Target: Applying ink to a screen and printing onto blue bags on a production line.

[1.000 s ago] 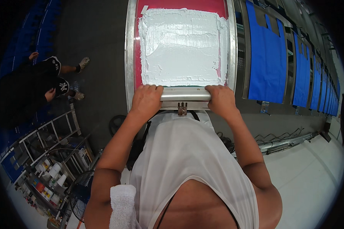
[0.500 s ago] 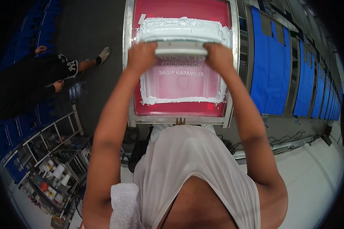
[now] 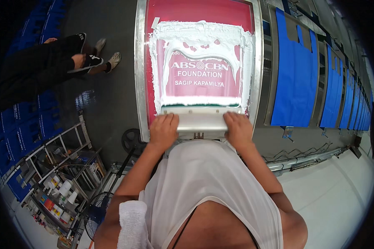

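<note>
- L hand (image 3: 163,129) + R hand (image 3: 239,128): fingers curled over squeegee (image 3: 201,120), one per end
- Squeegee: near end of red screen (image 3: 199,10)
- White ink (image 3: 199,28): mid mostly scraped; thick far band, L/R ridges unscraped

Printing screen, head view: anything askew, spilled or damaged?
The white ink on the printing screen looks uneven: thick, ragged ridges along both sides and the top, with a lopsided arc trailing down the right. The squeegee sits straight across; I see no clear spill or damage.

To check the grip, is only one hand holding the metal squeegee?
No, the left hand and the right hand both hold the metal squeegee, one at each end.
</note>
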A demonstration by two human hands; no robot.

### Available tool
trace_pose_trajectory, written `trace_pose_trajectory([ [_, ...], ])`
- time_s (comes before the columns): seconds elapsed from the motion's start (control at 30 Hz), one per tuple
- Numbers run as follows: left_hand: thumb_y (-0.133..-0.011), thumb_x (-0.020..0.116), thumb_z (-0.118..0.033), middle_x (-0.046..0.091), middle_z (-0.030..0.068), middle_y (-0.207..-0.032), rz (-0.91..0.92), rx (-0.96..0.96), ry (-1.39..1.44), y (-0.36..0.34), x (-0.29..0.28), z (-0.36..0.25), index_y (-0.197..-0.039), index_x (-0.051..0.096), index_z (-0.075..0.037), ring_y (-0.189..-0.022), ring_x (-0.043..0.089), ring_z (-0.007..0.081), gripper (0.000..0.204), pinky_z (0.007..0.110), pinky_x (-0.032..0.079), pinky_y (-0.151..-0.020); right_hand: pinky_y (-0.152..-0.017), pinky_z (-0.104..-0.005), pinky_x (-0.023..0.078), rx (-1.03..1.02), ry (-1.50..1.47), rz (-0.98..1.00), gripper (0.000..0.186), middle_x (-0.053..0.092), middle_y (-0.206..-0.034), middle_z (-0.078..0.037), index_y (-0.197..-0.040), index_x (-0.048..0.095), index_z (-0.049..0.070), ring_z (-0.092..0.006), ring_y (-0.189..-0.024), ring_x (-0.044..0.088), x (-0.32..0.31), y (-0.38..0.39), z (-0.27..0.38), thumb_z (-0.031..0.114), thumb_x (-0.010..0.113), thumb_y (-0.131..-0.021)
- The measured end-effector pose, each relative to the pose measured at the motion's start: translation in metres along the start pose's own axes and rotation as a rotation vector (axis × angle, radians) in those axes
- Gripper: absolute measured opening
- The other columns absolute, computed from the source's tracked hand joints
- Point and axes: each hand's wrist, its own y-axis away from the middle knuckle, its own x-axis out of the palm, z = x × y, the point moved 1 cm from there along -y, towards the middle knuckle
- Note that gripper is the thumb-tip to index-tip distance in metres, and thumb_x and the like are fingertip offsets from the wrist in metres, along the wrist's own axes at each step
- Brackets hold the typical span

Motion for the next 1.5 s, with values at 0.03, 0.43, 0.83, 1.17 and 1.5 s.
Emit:
trace_pose_trajectory([
  [0.03,-0.059,0.059,-0.004,0.060,0.0059,-0.079,0.006,-0.009,-0.001,-0.011,0.004,0.008,-0.086,0.059,-0.007,-0.071,0.056,0.0238,0.027,0.037,0.047,-0.063,-0.075,-0.0385,0.047,0.011,0.058,0.002,0.045,0.064,-0.095,-0.009,-0.101,0.057,0.008,-0.0279,-0.086,0.060,0.009,-0.013,-0.014,-0.001,0.062,-0.057],
  [0.43,-0.073,0.067,-0.031,0.066,0.0138,-0.082,0.327,-0.098,-0.130,-0.200,-0.039,0.088,-0.103,0.066,-0.018,-0.077,0.065,0.0329,0.033,0.043,0.051,-0.069,-0.073,-0.0398,0.052,0.080,0.247,0.169,0.035,0.067,-0.089,-0.010,-0.103,0.067,0.019,-0.0278,-0.084,0.065,-0.065,-0.191,-0.051,0.018,0.065,-0.068],
  [0.83,-0.061,0.060,-0.003,0.063,0.0080,-0.079,0.020,-0.010,-0.034,-0.058,0.018,0.044,-0.084,0.062,-0.009,-0.073,0.061,0.0257,0.023,0.038,0.050,-0.062,-0.066,-0.0401,0.049,0.032,0.105,-0.037,0.025,0.062,-0.080,-0.008,-0.091,0.062,0.013,-0.0267,-0.076,0.061,0.003,-0.065,-0.029,0.004,0.058,-0.068],
  [1.17,-0.071,0.065,-0.021,0.067,0.0127,-0.081,0.332,-0.125,-0.075,-0.157,-0.032,0.071,-0.092,0.067,-0.014,-0.079,0.065,0.0300,0.022,0.044,0.051,-0.068,-0.068,-0.0428,0.052,0.087,0.230,0.179,0.042,0.066,-0.084,-0.013,-0.107,0.064,0.017,-0.0321,-0.079,0.064,-0.055,-0.153,-0.044,0.011,0.058,-0.066],
  [1.5,-0.060,0.061,-0.005,0.062,0.0077,-0.077,0.022,0.011,-0.005,-0.048,0.003,0.029,-0.082,0.060,-0.007,-0.070,0.061,0.0247,0.023,0.038,0.050,-0.060,-0.067,-0.0404,0.050,0.034,0.109,0.035,0.031,0.065,-0.084,-0.010,-0.096,0.061,0.011,-0.0272,-0.078,0.061,0.002,-0.050,-0.022,0.006,0.059,-0.066],
])
